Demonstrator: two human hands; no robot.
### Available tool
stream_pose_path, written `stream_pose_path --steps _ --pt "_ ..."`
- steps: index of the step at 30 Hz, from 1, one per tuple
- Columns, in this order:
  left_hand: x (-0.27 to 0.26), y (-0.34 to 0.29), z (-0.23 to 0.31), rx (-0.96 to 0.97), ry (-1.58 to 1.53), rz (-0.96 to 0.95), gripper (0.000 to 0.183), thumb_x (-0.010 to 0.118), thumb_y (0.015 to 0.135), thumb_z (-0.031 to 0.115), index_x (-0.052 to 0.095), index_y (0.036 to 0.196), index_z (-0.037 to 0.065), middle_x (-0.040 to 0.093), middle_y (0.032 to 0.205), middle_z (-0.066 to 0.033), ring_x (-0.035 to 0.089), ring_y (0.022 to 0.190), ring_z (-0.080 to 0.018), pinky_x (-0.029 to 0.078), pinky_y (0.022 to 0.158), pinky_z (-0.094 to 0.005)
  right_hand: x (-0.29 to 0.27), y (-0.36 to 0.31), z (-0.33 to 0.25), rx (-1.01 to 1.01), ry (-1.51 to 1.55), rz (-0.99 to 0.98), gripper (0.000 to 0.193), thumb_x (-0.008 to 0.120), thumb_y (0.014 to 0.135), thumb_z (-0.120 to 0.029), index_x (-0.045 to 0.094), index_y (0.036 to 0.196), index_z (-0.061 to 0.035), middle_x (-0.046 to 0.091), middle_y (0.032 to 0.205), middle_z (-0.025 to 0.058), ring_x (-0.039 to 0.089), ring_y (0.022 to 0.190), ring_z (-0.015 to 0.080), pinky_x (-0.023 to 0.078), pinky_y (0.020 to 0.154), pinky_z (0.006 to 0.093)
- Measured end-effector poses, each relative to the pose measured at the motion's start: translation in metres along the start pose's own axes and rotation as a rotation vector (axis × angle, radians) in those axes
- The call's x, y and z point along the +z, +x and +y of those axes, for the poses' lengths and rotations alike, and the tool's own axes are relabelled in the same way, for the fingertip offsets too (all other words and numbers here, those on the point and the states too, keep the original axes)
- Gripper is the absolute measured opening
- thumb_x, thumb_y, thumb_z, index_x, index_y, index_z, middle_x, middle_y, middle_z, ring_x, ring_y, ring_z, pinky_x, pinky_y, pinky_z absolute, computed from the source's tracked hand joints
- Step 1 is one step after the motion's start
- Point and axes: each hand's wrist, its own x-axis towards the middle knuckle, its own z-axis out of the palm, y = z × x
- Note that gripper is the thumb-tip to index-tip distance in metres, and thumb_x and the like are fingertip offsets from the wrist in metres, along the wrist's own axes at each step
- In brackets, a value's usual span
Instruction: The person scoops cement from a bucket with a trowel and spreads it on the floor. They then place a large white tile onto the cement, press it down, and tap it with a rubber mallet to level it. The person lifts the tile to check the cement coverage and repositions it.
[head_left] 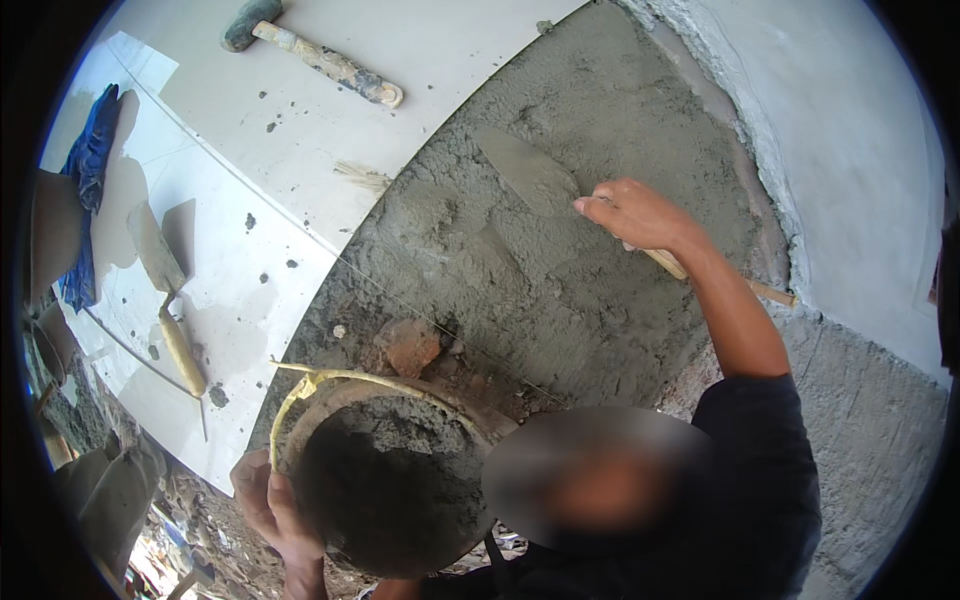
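Note:
My right hand (640, 215) grips the wooden handle of a trowel. Its leaf-shaped blade (525, 172), coated in grey, lies flat against the wet mortar bed (610, 110). Nearer to me, a bucket (470, 425) tilts with its mouth facing up; its inside is dark and smeared with mortar. My left hand (270, 505) holds the bucket at its left rim, by a yellowish strip tied along the edge. A blurred patch covers the area right of the bucket.
Pale tiles (250, 150) border the mortar on the left. On them lie a mallet (325, 68), a second trowel (165, 290) and a crumpled blue plastic piece (92, 150). A reddish brick chunk (408, 346) sits beyond the bucket, near a taut string. A white wall (850, 150) stands at right.

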Motion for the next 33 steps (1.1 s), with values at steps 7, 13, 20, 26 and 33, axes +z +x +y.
stream_pose_path --steps 7,13,20,26,33 --pt "0.004 0.001 -0.001 -0.03 -0.047 0.031 0.03 0.051 0.094 0.027 0.05 0.105 0.0 0.05 0.083 -0.0014 0.044 0.071 -0.0071 0.033 0.061 -0.0215 -0.086 0.075 0.069 -0.052 -0.206 0.627 0.054 0.041 0.095 -0.045 0.056 0.112 0.0044 0.064 0.097 0.0277 0.066 0.08 0.0398 0.047 0.082 0.046" --pt "0.013 0.004 0.01 0.009 0.019 0.025 0.027 0.051 0.094 0.026 0.049 0.103 0.001 0.046 0.075 0.0012 0.039 0.065 -0.0051 0.028 0.057 -0.0206 -0.101 0.075 0.134 0.168 -0.349 0.308 0.047 0.042 0.097 -0.036 0.054 0.116 0.0049 0.064 0.092 0.0253 0.066 0.074 0.034 0.049 0.078 0.0439" --pt "0.03 0.003 0.026 0.048 0.035 0.02 0.024 0.048 0.095 0.024 0.049 0.103 0.002 0.044 0.074 0.003 0.036 0.063 -0.004 0.025 0.055 -0.021 -0.147 0.051 0.106 0.195 0.189 0.335 0.047 0.044 0.093 -0.039 0.051 0.12 -0.0005 0.052 0.073 0.0054 0.052 0.056 0.0143 0.047 0.055 0.0324" --pt "0.034 0.004 0.03 0.049 0.069 0.025 0.025 0.047 0.095 0.024 0.048 0.106 0.001 0.047 0.077 0.0015 0.038 0.067 -0.0049 0.027 0.057 -0.0206 -0.155 0.102 0.114 0.299 0.055 0.304 0.044 0.042 0.093 -0.035 0.05 0.115 0.0025 0.055 0.077 0.0076 0.055 0.056 0.0178 0.046 0.054 0.0361" --pt "0.013 0.003 0.008 -0.003 0.034 -0.006 0.031 0.048 0.096 0.027 0.049 0.111 0.0 0.049 0.082 0.0006 0.04 0.068 -0.005 0.028 0.058 -0.0198 -0.087 -0.006 0.288 0.203 -0.181 0.274 0.042 0.043 0.095 -0.033 0.058 0.101 0.0055 0.062 0.086 0.0234 0.063 0.08 0.0338 0.046 0.078 0.045"
